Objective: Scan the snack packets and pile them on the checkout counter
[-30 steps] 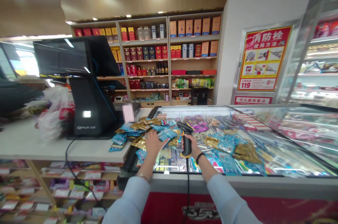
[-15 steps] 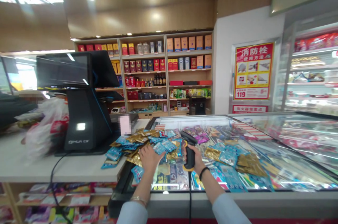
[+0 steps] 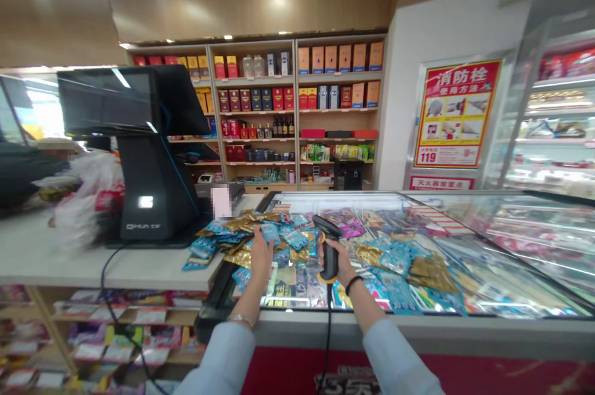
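Observation:
My right hand (image 3: pixel 343 263) is wrapped round the grip of a black and yellow handheld scanner (image 3: pixel 330 252), whose cable hangs down over the counter front. My left hand (image 3: pixel 263 253) has its fingers closed on a blue packet (image 3: pixel 270 232) at the edge of a pile of blue and gold packets (image 3: pixel 232 237). That pile lies partly on the white counter and partly on the glass top. To the right of the scanner, a second group of blue and gold packets (image 3: pixel 397 258) is spread on the glass.
A black register (image 3: pixel 151 196) stands on the white counter (image 3: pixel 153 271) at the left, beside a plastic bag (image 3: pixel 86 209). Another person's sleeve (image 3: pixel 23 175) shows at far left. The glass-topped freezer (image 3: pixel 483 302) stretches right. Stocked shelves (image 3: pixel 297 77) stand behind.
The view has tilted downward. My left hand, spread over the pile before, has closed on a blue packet and raised it slightly. The scanner is still in my right hand.

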Available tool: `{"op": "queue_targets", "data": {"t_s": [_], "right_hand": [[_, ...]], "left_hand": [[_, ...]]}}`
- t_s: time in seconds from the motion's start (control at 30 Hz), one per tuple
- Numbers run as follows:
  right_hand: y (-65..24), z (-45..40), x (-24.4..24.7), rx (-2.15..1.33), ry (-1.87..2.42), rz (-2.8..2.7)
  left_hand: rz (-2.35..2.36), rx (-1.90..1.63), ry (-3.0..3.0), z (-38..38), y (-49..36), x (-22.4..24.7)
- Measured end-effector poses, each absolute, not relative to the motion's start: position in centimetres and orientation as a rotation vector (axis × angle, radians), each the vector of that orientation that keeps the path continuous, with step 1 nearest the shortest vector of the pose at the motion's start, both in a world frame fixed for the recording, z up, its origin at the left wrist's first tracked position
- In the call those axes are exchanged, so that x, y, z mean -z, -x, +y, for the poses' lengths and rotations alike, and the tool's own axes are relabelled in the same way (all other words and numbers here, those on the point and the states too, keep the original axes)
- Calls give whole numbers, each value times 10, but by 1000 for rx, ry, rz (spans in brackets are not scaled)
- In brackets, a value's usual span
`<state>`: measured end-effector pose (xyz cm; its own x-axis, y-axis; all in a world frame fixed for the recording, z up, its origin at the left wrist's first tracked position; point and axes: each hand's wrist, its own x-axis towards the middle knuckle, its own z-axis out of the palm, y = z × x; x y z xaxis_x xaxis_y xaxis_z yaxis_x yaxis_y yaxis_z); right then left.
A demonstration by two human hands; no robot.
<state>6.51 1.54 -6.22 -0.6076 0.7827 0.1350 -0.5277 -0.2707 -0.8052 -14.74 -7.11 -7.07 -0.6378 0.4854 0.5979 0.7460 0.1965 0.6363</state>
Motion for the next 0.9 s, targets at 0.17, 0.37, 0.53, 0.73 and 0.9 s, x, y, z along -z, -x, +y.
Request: {"op": "queue_targets", "data": {"t_s": [0.17, 0.37, 0.53, 0.73, 0.9], "right_hand": [[-66, 12, 58, -1984, 286, -1183], [-71, 6, 53, -2002, 254, -1228], [-70, 6, 55, -2034, 310, -1302], [-68, 8, 57, -2038, 315, -1318], [-69, 8, 56, -2034, 313, -1309]], "left_hand": [[-2090, 1591, 1114, -75, 145, 67], [-2117, 1525, 1076, -78, 143, 64], [-2155, 1348, 1125, -78, 146, 66], [-2134, 1203, 1118, -80, 145, 65], [-2087, 1228, 1098, -82, 145, 65]]}}
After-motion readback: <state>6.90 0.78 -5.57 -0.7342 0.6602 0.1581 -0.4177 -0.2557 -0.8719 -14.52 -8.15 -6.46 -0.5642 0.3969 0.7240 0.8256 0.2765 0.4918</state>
